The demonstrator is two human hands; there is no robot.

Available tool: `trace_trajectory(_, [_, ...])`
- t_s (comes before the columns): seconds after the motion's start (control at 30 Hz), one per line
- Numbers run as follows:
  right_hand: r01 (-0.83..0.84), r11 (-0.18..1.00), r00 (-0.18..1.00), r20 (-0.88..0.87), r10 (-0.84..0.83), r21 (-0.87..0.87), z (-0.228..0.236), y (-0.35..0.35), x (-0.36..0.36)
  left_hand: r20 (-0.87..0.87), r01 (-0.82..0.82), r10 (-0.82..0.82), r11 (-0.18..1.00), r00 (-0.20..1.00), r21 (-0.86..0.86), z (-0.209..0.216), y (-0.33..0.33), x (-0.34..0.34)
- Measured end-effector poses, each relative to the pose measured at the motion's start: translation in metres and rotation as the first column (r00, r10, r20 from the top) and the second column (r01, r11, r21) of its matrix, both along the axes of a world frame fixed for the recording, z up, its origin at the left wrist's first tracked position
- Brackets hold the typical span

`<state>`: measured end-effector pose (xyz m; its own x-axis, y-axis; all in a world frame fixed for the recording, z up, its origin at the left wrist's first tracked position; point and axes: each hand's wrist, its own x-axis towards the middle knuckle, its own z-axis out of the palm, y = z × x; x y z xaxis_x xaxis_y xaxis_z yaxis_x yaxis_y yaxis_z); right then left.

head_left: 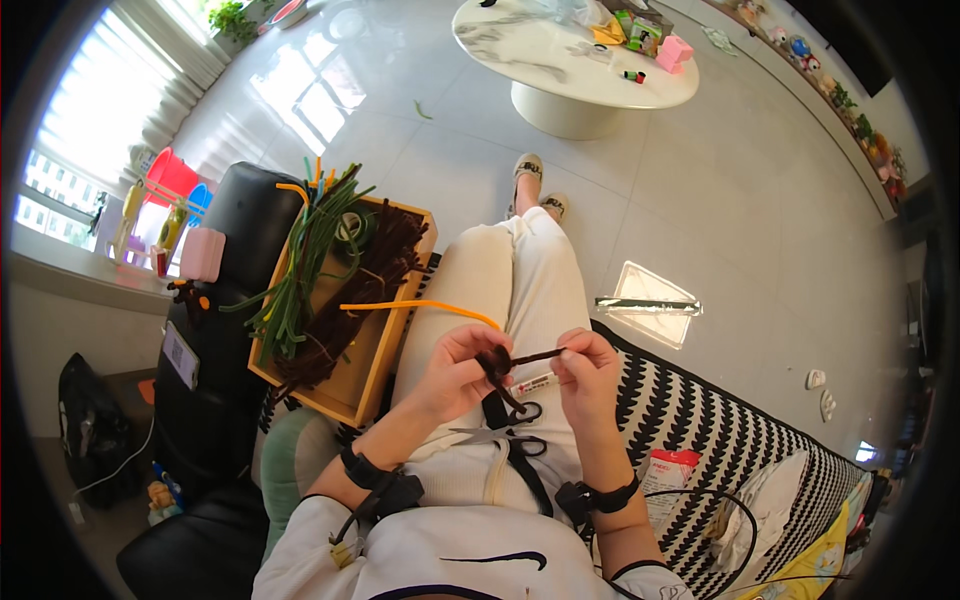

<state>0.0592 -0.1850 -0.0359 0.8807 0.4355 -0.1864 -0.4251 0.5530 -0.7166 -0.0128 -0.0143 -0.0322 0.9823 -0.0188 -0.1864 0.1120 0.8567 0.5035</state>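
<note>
Sofa [715, 420] and tiled floor [740, 220] frame the scene. Scissors [510, 437] rest on the lap [545, 290]. Just beyond, the left fingers [462, 343] pinch a coiled brown stem [535, 357]; the right fingers [592, 350] grip its straight end. Winding seems the step in hand; the next move likely calls for a firm left pinch and gentle tension rightward. Past the left forearm sits a box [392, 345] of green and brown bundles [355, 310]; farthest stands a round tabletop [560, 70].
</note>
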Motion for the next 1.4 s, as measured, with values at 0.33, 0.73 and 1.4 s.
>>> trace_trajectory(0.33, [0.175, 0.984, 0.979, 0.114, -0.170, -0.038, -0.007, -0.021, 0.006, -0.009, 0.050, -0.050, 0.999, 0.999, -0.006, 0.005, -0.008, 0.004])
trace_trajectory(0.73, [0.376, 0.769, 0.417, 0.836, 0.358, -0.517, 0.049, -0.006, 0.007, -0.143, 0.063, -0.032, 0.974, 0.989, 0.218, 0.019, -0.010, 0.006])
trace_trajectory(1.4, [-0.130, 0.943, 0.887, 0.390, 0.249, -0.305, 0.028, -0.005, 0.001, -0.196, 0.062, -0.028, 0.983, 0.980, 0.170, 0.019, -0.016, 0.003])
